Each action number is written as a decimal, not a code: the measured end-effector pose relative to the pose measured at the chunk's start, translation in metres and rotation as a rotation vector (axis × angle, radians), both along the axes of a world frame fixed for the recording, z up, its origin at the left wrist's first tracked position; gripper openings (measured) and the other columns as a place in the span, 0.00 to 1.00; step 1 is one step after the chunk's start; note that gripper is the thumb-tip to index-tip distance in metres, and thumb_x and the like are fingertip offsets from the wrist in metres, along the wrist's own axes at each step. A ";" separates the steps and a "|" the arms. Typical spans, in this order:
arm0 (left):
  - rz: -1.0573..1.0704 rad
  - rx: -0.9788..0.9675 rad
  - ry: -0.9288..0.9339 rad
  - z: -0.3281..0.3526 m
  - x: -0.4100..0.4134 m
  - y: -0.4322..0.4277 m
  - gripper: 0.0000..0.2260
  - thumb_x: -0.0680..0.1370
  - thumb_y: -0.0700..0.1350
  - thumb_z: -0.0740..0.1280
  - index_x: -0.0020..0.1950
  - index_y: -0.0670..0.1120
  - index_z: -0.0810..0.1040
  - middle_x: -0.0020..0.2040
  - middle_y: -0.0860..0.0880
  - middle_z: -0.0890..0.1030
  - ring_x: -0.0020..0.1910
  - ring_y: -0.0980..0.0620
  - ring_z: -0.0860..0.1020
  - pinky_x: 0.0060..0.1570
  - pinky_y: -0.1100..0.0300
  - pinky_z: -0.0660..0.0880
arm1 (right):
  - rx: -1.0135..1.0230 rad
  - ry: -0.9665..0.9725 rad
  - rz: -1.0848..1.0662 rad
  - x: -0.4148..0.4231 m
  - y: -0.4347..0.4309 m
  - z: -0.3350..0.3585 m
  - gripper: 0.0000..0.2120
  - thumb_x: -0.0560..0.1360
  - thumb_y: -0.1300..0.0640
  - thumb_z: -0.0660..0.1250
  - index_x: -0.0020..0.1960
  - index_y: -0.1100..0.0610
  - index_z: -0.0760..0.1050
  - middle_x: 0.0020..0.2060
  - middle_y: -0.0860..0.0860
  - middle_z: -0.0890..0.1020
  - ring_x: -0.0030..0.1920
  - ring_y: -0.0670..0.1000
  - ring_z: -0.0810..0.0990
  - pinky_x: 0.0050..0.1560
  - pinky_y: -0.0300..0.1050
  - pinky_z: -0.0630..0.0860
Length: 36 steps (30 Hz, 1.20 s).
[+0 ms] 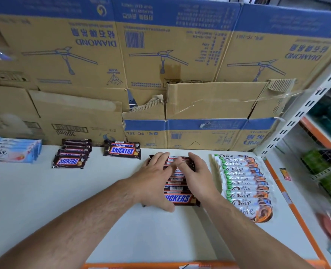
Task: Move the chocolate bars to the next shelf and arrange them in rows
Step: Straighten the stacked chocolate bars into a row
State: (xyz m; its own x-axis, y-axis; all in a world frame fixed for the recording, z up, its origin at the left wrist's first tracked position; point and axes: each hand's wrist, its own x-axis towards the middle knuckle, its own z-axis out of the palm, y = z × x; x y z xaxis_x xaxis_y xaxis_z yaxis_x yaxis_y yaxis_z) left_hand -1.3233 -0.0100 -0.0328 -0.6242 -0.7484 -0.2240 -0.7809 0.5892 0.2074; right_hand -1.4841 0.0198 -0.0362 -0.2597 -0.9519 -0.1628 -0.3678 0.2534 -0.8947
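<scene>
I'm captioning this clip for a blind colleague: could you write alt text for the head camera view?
Two bare hands, left hand and right hand, press on a row of Snickers bars on a white shelf. A row of Dove bars lies to its right; two smaller Snickers stacks and blue Dove bars sit to the left, against cardboard boxes.

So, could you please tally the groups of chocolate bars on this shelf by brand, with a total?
Snickers: 3 groups, a left stack, a small stack at the back, and the row under both hands.
Dove: 2 groups, blue packs far left, orange row at right.
Total: 5 groups.
</scene>
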 end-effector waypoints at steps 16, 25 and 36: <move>0.032 -0.016 -0.049 0.004 -0.009 -0.035 0.61 0.60 0.70 0.71 0.78 0.55 0.34 0.80 0.49 0.40 0.77 0.51 0.37 0.76 0.45 0.38 | 0.282 0.410 0.587 -0.033 -0.040 0.025 0.60 0.62 0.52 0.81 0.80 0.54 0.42 0.77 0.47 0.47 0.75 0.47 0.57 0.67 0.33 0.57; 0.078 -0.120 -0.041 -0.010 0.004 -0.008 0.54 0.66 0.78 0.55 0.79 0.48 0.34 0.79 0.47 0.33 0.76 0.50 0.29 0.75 0.42 0.35 | 0.034 0.924 0.486 -0.014 -0.001 -0.003 0.53 0.63 0.21 0.35 0.80 0.51 0.39 0.79 0.52 0.38 0.79 0.56 0.40 0.77 0.54 0.47; 0.087 -0.177 -0.021 -0.015 0.005 -0.013 0.52 0.68 0.78 0.55 0.79 0.49 0.35 0.79 0.46 0.36 0.77 0.50 0.32 0.75 0.42 0.36 | -0.007 0.985 0.434 -0.010 -0.003 -0.009 0.51 0.66 0.23 0.32 0.80 0.53 0.41 0.79 0.55 0.43 0.79 0.59 0.44 0.76 0.58 0.50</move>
State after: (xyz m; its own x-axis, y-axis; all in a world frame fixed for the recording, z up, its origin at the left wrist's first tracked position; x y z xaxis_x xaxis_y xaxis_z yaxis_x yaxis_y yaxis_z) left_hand -1.3183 -0.0228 -0.0476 -0.5522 -0.8281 -0.0965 -0.8335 0.5453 0.0895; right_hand -1.4941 0.0166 -0.0451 0.0868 -0.9944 -0.0608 -0.9848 -0.0764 -0.1561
